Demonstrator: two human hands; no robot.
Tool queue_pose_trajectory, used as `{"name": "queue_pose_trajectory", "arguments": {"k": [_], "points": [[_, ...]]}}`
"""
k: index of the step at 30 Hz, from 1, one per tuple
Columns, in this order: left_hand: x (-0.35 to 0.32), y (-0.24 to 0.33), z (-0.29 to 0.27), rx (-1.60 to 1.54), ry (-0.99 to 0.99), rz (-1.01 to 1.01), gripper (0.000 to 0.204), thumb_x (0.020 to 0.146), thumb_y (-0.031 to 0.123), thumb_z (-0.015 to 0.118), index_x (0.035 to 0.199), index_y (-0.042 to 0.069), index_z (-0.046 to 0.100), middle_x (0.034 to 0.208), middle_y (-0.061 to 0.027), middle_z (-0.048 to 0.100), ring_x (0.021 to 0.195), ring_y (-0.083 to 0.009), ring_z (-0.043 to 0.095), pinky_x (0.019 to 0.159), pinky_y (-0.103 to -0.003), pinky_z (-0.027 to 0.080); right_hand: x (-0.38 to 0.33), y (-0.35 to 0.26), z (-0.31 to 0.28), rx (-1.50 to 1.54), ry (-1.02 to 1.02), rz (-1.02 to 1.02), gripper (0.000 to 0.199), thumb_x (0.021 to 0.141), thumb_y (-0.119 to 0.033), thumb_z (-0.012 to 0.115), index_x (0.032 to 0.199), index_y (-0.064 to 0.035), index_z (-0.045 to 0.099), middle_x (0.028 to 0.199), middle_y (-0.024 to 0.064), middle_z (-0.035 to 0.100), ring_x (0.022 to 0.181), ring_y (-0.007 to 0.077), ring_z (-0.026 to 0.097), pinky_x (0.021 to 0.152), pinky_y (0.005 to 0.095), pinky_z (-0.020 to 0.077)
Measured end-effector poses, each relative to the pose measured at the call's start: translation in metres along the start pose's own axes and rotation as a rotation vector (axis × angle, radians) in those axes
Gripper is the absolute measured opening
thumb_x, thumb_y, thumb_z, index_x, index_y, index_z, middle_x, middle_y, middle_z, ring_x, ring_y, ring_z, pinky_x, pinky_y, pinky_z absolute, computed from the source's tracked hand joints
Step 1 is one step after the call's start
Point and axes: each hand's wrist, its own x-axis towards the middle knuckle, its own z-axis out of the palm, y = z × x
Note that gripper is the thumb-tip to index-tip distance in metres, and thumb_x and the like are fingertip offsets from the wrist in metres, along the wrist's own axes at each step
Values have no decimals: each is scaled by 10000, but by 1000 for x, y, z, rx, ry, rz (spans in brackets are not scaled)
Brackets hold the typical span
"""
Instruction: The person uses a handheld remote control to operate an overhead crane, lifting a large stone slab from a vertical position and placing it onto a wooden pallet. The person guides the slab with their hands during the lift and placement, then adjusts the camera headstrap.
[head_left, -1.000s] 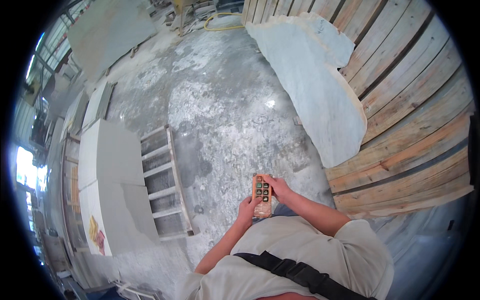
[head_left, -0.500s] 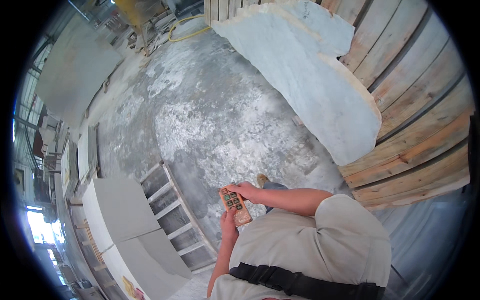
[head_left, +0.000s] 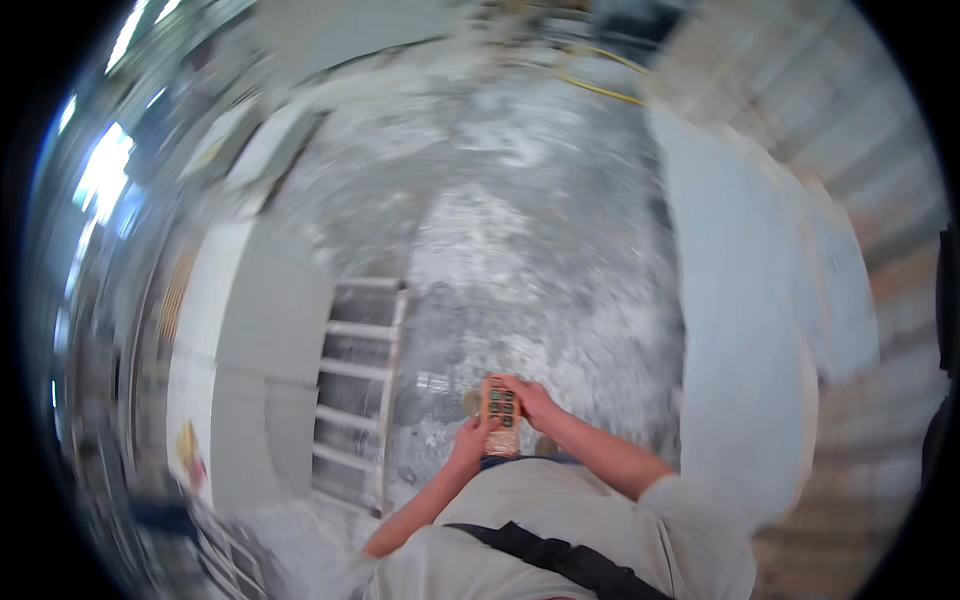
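Note:
An orange handheld remote control (head_left: pixel 503 430) with two columns of dark and green buttons is held upright in front of my belly. My left hand (head_left: pixel 469 440) grips its lower left side, the thumb lying over the lower buttons. From the other side my right hand (head_left: pixel 530 398) holds the upper end, its thumb by the top buttons. Both hands are closed on it. The fingers behind the remote are hidden, and motion blurs the picture.
A metal ladder-like frame (head_left: pixel 386 400) lies on the grey floor to the left, beside pale stone blocks (head_left: pixel 275 350). To the right a large pale stone slab (head_left: pixel 735 330) rests against wooden boards (head_left: pixel 900 200). A yellow hose (head_left: pixel 597 88) lies at the back.
My view has swung round, so the slab now stands along the right and the ladder-like frame runs more upright. Both hands keep hold of the remote, now directly in front of me.

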Motion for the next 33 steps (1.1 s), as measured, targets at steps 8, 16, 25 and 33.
{"name": "queue_pose_trajectory", "arguments": {"k": [8,16,25,33], "points": [[169,84,-15,237,32,65,417,768,317,685,963,-47,626,890,-102,643,785,-160,618,702,-291,482,156,-83,1,28,80,-93,358,908,-285,568,1127,-2,566,1038,82,620,920,193,618,794,346,514],[274,250,-36,227,-81,146,380,789,282,679,1004,-25,613,885,-93,645,766,-150,617,685,-287,487,282,-201,85,1,119,-194,328,920,-268,549,1119,-8,574,1042,85,617,907,201,616,791,352,516],[358,331,-65,-7,-20,39,365,804,228,659,1041,-43,598,928,-117,652,798,-165,636,710,-292,507,402,-256,125,-98,94,-45,377,907,-287,566,1137,11,557,1039,102,620,916,206,625,772,360,530],[487,427,-75,57,118,168,362,808,235,657,1031,-44,602,903,-104,649,778,-154,628,684,-286,495,569,-346,142,-137,-114,21,421,889,-328,593,1131,14,554,1033,99,621,924,201,627,772,351,529]]}}
